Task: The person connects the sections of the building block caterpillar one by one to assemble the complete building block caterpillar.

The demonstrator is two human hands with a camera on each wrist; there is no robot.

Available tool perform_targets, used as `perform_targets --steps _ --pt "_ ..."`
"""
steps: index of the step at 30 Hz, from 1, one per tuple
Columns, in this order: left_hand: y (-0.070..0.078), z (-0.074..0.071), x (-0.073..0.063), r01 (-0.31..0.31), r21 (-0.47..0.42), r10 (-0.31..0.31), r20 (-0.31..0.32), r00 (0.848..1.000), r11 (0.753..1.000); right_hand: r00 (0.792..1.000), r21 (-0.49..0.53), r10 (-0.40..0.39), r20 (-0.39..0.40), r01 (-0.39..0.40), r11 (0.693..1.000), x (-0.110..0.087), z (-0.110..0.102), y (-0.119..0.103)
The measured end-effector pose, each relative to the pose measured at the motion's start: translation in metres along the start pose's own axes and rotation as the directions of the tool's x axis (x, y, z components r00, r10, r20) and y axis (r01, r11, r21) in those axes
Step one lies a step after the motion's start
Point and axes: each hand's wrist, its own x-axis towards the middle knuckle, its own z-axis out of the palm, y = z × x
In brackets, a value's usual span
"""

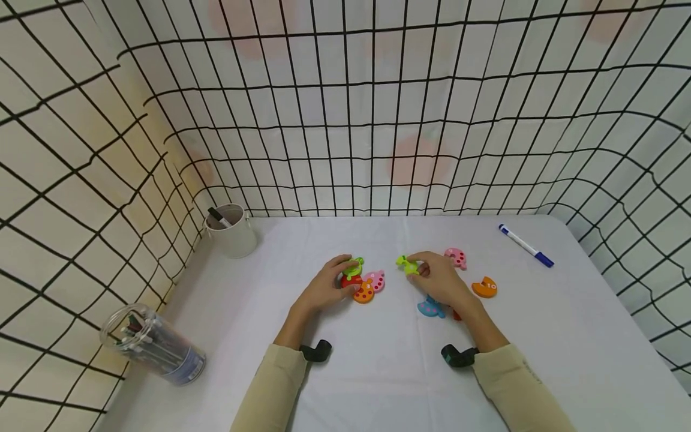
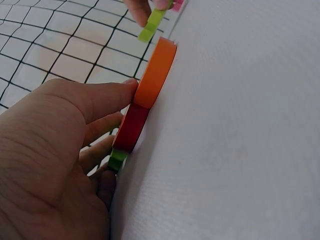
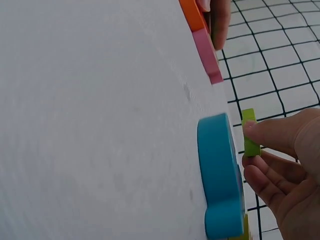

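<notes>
My left hand (image 1: 327, 285) spans a joined group of animal-shaped puzzle pieces on the white table, its thumb against the orange piece (image 2: 156, 73) and its fingers round by the green piece (image 2: 117, 159). Between those two sits a red piece (image 2: 131, 128). A spotted pink piece (image 1: 376, 279) adjoins the orange one on the right. My right hand (image 1: 439, 279) pinches a lime-green puzzle piece (image 1: 406, 264) between thumb and fingers, above the table. Below that hand lies a spotted blue piece (image 1: 430, 307), with a red piece partly hidden by the wrist.
Loose pink (image 1: 456, 258) and orange (image 1: 484, 287) pieces lie right of my right hand. Farther right is a capped marker (image 1: 526, 245). A white cup (image 1: 233, 234) holding a marker stands back left; a clear jar of pens (image 1: 162, 348) is front left. Black wire mesh (image 1: 345, 126) borders the table.
</notes>
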Motion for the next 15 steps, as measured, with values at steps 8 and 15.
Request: perform_targets --steps 8,15 --pt "0.0 -0.002 0.001 0.001 0.031 -0.001 -0.002 1.0 1.0 0.998 0.022 -0.059 0.003 0.059 0.998 0.007 0.013 -0.01" --pt "0.001 0.0 0.0 0.021 0.03 -0.021 0.007 1.0 0.999 0.992 0.01 -0.118 0.034 0.118 0.993 0.014 0.025 -0.018"
